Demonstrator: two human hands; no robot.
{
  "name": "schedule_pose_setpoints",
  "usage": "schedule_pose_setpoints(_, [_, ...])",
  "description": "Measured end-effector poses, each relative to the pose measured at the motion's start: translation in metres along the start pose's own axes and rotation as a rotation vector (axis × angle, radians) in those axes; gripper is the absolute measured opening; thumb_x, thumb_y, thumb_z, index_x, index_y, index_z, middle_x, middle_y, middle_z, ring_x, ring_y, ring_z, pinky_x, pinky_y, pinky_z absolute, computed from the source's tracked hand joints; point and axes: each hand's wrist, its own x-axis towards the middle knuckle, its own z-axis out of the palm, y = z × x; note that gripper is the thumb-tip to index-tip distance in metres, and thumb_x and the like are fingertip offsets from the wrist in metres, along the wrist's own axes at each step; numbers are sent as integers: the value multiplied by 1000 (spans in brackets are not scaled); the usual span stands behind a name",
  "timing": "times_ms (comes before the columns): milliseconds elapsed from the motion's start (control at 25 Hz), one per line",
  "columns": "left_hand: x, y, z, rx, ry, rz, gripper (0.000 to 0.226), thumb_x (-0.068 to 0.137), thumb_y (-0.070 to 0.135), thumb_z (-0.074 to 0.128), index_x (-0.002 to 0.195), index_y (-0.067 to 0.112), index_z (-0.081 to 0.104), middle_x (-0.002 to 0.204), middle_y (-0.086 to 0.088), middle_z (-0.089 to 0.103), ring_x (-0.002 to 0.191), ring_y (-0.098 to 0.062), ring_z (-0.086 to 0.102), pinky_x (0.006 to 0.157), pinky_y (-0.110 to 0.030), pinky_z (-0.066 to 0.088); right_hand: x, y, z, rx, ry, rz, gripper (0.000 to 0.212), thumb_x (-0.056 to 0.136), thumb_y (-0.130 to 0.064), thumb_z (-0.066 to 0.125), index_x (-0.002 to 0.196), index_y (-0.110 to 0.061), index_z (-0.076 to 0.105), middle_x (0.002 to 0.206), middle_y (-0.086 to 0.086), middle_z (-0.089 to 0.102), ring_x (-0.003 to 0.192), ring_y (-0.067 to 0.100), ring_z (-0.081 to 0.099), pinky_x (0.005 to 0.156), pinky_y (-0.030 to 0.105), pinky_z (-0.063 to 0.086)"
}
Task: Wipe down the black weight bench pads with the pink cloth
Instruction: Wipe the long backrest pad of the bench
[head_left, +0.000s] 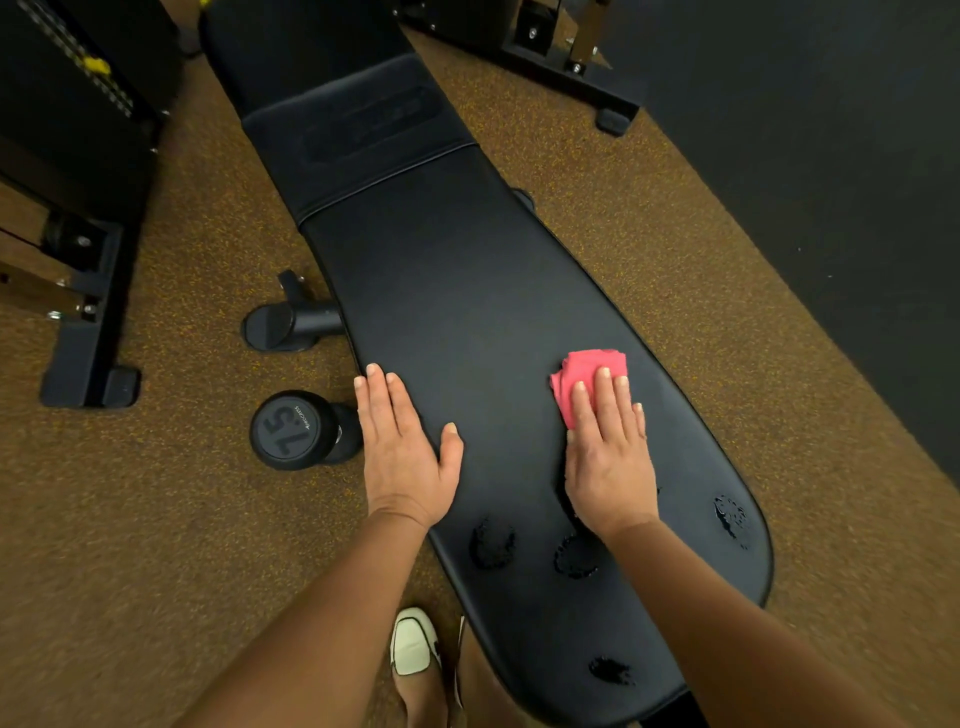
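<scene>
We press the pink cloth (582, 382) flat under the right hand (610, 452) on the long bench pad (467, 291); the left hand (402, 452) rests open, bracing. Risk: spray patches (491, 543) nearer us may go unwiped.

So that's two bare hands, left (402, 447) and right (610, 457), one pink cloth (582, 376), one black weight bench with two pads, long (467, 291) and short (332, 93), five wet patches (491, 543), one dumbbell (293, 428) and one shoe (413, 644).
</scene>
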Motion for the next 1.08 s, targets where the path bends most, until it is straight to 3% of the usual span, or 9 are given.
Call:
schedule_pose_setpoints(160, [1, 1, 0, -6, -4, 8, 84, 89, 50, 31, 149, -6, 12, 160, -21, 1, 148, -35, -5, 120, -44, 5, 1, 40, -12, -19, -45, -399, 49, 97, -23, 33, 144, -10, 41, 155, 13, 28, 145, 32, 20, 113, 54, 26])
schedule_pose_setpoints(240, [2, 0, 1, -5, 3, 6, 84, 89, 49, 32, 149, -5, 11, 160, -21, 1, 148, -35, -5, 120, -43, 3, 4, 38, -12, -24, -56, -317, 50, 97, -24, 32, 146, -12, 37, 156, 12, 25, 146, 32, 17, 114, 55, 24])
schedule_pose_setpoints(400, [0, -2, 1, -18, 12, 21, 84, 89, 47, 35, 149, -6, 11, 160, -22, 2, 148, -36, -4, 120, -44, 4, 4, -22, 3, 15, 11, 117, 55, 96, -22, 30, 148, -7, 30, 157, 19, 20, 146, 36, 11, 115, 52, 14])
schedule_pose_setpoints(480, [1, -1, 1, -24, 18, 20, 84, 89, 47, 35, 149, -7, 12, 159, -23, 3, 148, -37, -3, 120, -45, 5, 2, -38, 7, 25, -12, 123, 55, 97, -24, 29, 149, -6, 28, 157, 19, 18, 146, 36, 9, 116, 50, 13])
schedule_pose_setpoints(600, [1, -1, 1, -27, 17, 31, 84, 88, 46, 36, 148, -8, 13, 159, -24, 3, 147, -37, -3, 120, -45, 4, -7, -22, 4, -10, -37, -176, 52, 98, -25, 30, 148, -9, 32, 157, 16, 22, 147, 33, 12, 116, 53, 19])
schedule_pose_setpoints(680, [1, -2, 2, -29, 23, 33, 83, 88, 45, 36, 148, -8, 13, 159, -24, 3, 147, -37, -3, 120, -44, 3, -5, -11, 0, -7, -45, -268, 52, 98, -25, 31, 148, -10, 33, 157, 15, 23, 146, 32, 14, 116, 53, 20])
schedule_pose_setpoints(840, [1, -3, 3, -30, 32, 38, 83, 89, 45, 37, 148, -9, 14, 159, -25, 3, 147, -38, -3, 120, -44, 3, 0, -52, 9, 10, 5, 110, 55, 97, -26, 29, 149, -8, 28, 158, 18, 18, 147, 34, 10, 116, 52, 11])
schedule_pose_setpoints(920, [0, -4, 4, -32, 37, 41, 83, 89, 45, 37, 148, -8, 14, 159, -24, 2, 147, -38, -3, 120, -41, 1, -4, -71, 14, 32, 20, 169, 55, 97, -26, 28, 149, -5, 28, 156, 21, 19, 146, 37, 11, 117, 51, 10])
schedule_pose_setpoints(1080, [1, -4, 4, -39, 41, 42, 83, 89, 46, 36, 149, -7, 12, 159, -23, 0, 147, -36, -6, 119, -36, -5, -20, -40, 12, -14, -23, -287, 52, 98, -24, 35, 147, -6, 34, 157, 17, 22, 146, 33, 13, 117, 50, 17])
